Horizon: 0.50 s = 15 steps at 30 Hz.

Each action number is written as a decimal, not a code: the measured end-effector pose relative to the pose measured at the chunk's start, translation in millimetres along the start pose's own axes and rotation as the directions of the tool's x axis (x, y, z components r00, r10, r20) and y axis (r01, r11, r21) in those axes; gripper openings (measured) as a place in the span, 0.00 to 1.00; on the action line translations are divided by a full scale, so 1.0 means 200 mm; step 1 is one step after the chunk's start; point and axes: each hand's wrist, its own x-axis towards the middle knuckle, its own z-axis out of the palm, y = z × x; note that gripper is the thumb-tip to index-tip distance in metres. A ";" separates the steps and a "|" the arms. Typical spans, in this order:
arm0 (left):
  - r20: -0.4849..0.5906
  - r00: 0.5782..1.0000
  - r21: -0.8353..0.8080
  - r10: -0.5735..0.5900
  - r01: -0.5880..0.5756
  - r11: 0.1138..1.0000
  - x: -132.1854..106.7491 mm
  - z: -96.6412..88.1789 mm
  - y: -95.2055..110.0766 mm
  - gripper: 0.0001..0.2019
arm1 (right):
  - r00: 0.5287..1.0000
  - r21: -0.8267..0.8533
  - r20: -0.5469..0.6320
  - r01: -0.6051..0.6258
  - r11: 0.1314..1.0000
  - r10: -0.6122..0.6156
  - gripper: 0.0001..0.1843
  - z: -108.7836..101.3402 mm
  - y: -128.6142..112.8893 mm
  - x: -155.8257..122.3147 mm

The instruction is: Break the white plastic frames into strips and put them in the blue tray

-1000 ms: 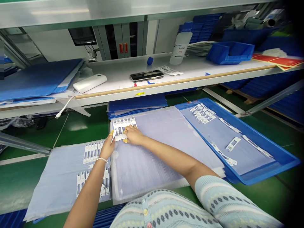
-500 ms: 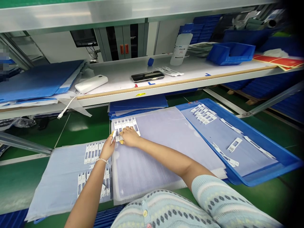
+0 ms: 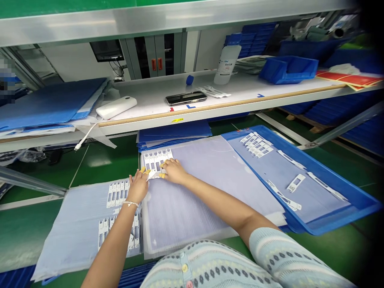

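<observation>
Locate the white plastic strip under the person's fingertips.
In the head view, the white plastic strip lies near the centre, at the far left corner of the translucent corrugated sheet, with the left hand and right hand at its near edge.

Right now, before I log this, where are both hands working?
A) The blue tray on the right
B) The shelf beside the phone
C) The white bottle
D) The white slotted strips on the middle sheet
D: the left hand and right hand meet at the white slotted strips on the translucent sheet.
</observation>
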 end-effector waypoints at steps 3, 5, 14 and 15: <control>0.026 1.000 0.062 -0.008 0.007 0.998 0.00 -0.01 0.01 0.19 | 0.998 0.037 0.013 -0.060 0.998 0.060 0.24 0.00 0.06 -0.05; 0.040 0.999 0.088 -0.014 0.011 0.996 0.00 -0.02 0.01 0.18 | 0.997 0.070 0.004 -0.075 0.995 0.075 0.24 0.01 0.08 -0.08; 0.069 0.997 0.096 -0.033 0.027 0.995 0.00 -0.05 0.02 0.19 | 0.942 0.155 -0.019 -0.328 0.932 0.334 0.28 0.00 0.12 -0.10; 0.070 0.997 0.091 -0.034 0.028 0.995 0.00 -0.05 0.02 0.19 | 0.942 0.163 -0.005 -0.332 0.929 0.337 0.29 0.00 0.13 -0.10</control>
